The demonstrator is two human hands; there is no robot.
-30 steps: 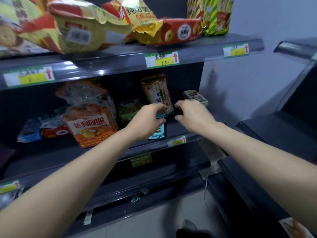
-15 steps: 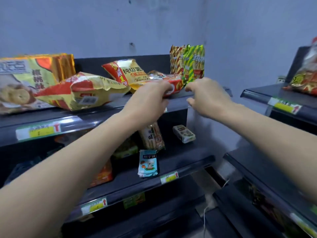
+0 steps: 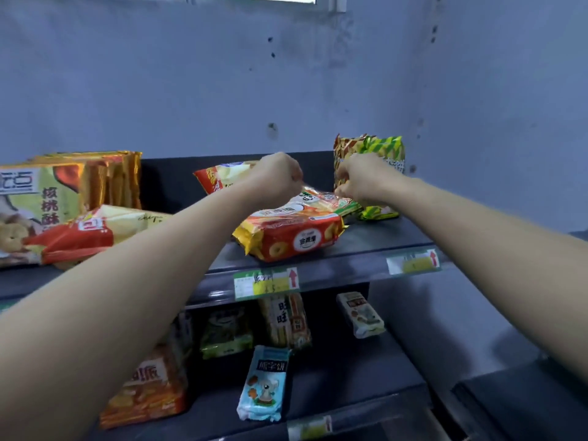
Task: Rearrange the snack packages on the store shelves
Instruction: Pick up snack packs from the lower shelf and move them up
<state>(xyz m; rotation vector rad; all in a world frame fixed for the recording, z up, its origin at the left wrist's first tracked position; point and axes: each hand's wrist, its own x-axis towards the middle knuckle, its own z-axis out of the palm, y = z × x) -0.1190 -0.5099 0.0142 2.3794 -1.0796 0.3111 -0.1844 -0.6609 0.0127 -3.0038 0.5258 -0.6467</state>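
The red pack [image 3: 292, 240] is being pinched at its far end by the right hand [image 3: 362, 179] — the left hand [image 3: 276, 176] is being held curled above it, its grip impossible to tell.

The biscuit packet [image 3: 292, 233] is red and orange with yellow rings; the bags [image 3: 383, 148] are striped green and yellow. The shelf [image 3: 375, 240] is dark grey, its price label [image 3: 265, 283] green and yellow with a red arrow

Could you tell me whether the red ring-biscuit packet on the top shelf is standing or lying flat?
Lying flat: the red ring-biscuit packet rests on its broad side on the top shelf, printed face upward.
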